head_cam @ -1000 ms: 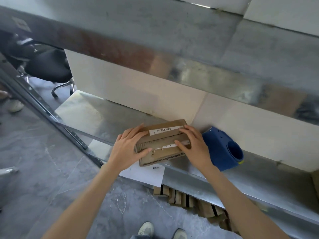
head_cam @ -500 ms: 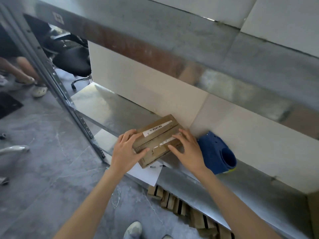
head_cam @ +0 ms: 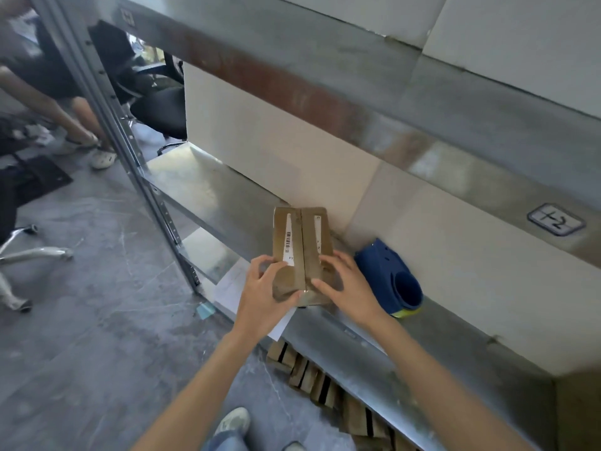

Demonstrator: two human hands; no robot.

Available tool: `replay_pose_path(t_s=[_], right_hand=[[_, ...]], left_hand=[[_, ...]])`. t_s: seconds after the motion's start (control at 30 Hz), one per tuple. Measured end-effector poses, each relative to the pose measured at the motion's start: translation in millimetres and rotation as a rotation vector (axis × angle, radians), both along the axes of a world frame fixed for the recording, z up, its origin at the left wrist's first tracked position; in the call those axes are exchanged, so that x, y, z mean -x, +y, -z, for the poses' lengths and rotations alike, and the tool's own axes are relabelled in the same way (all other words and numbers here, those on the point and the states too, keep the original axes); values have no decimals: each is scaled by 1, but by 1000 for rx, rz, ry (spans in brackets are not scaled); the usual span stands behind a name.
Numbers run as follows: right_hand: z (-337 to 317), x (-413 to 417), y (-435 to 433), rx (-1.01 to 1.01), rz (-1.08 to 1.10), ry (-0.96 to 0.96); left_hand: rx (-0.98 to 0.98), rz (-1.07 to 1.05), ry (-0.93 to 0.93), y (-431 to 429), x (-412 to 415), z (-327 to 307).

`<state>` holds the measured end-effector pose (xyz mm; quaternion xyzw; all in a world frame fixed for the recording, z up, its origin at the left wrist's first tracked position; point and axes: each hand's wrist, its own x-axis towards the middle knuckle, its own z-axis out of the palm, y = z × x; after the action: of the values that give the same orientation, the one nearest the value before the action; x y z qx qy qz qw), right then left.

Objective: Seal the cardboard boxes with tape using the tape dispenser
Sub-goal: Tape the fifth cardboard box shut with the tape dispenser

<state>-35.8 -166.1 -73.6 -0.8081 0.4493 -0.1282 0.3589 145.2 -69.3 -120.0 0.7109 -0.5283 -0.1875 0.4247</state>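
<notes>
Cardboard, light and stiff by the look: gripping the cardboard box (head_cam: 304,236) at its near end, on the front edge of the shelf (head_cam: 201,190), left hand (head_cam: 263,294) curling round the near-left corner, right hand (head_cam: 349,288) pressing flat-fingered on the right flap. Taking hold best at corners, flaps likely buckling. Since earlier, lying turned, seam pointing away.
</notes>
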Motion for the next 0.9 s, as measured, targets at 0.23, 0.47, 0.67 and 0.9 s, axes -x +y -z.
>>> replay_pose_path(t_s=[0.23, 0.47, 0.67, 0.9], right_hand=[[-11, 44, -3, 137, 42, 84], [-5, 84, -12, 344, 174, 263], [3, 92, -7, 156, 176, 379], [7, 88, -21, -14, 119, 263]], left_hand=[[25, 30, -41, 3, 35, -1], [-47, -1, -61, 7, 36, -7], [-91, -13, -136, 12, 28, -11], [-71, -35, -144, 17, 28, -19]])
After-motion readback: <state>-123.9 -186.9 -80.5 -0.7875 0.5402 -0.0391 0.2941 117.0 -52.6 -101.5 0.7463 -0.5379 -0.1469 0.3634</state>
